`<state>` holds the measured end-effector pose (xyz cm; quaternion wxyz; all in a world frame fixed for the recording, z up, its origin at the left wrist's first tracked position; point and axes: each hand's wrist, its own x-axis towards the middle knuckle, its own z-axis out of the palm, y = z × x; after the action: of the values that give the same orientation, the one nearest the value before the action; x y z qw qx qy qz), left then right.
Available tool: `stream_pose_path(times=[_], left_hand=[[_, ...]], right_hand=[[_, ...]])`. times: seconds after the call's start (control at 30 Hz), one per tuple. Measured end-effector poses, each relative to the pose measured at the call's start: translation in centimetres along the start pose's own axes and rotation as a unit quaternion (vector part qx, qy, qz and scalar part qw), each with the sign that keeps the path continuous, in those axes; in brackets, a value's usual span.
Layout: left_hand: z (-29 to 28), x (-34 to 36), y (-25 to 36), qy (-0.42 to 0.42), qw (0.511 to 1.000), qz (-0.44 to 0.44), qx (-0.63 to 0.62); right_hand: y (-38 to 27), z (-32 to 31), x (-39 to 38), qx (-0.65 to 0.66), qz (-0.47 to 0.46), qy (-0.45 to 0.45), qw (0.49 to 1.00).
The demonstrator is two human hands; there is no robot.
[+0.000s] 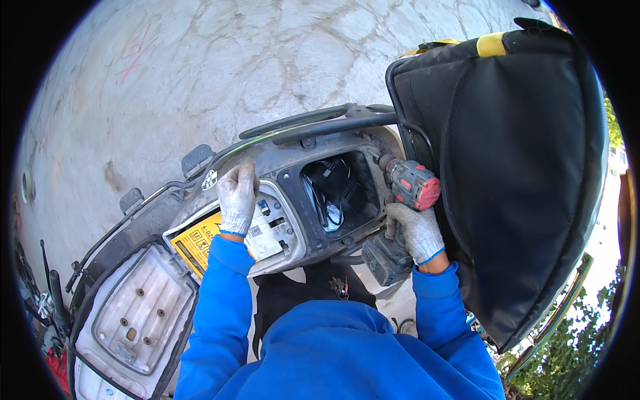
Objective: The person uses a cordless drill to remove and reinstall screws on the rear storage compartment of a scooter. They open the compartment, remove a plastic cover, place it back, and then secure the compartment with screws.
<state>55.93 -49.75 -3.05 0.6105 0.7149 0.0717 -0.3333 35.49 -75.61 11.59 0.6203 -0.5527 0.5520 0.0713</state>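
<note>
My right hand (417, 232), in a whitish work glove, is wrapped round the grip of a red and grey cordless drill (412, 183). The drill's front end points left, toward the rim of an open storage well (365, 212) in a scooter's body, and its black battery pack (387, 260) hangs below my hand. My left hand (238, 193), gloved alike, is held above a battery compartment with a yellow label (198, 244) and a white label (267, 239). Its fingers are curled together; anything between them is too small to make out.
A large black delivery bag (513, 173) rises close at the right. The scooter's seat (133, 313) lies flipped open at lower left, underside up. A black rail (333, 128) runs along the far side. Dark cables or pouches (339, 187) lie inside the well. Concrete ground (220, 60) stretches beyond.
</note>
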Motion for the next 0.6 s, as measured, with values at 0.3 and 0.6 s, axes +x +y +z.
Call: stream_pose_path(times=[0.3,0.6], left_hand=[[1.1,2.4,-1.0,0.037,0.96,0.183,0.207],[0.9,2.1,-1.1,0.038,0.967,0.176,0.178]], right_hand=[[-2.5,-1.0,1.2,-0.266,-0.06,-0.019,0.962],[-6.5,1.4,0.1,-0.184,0.034,-0.007,0.982]])
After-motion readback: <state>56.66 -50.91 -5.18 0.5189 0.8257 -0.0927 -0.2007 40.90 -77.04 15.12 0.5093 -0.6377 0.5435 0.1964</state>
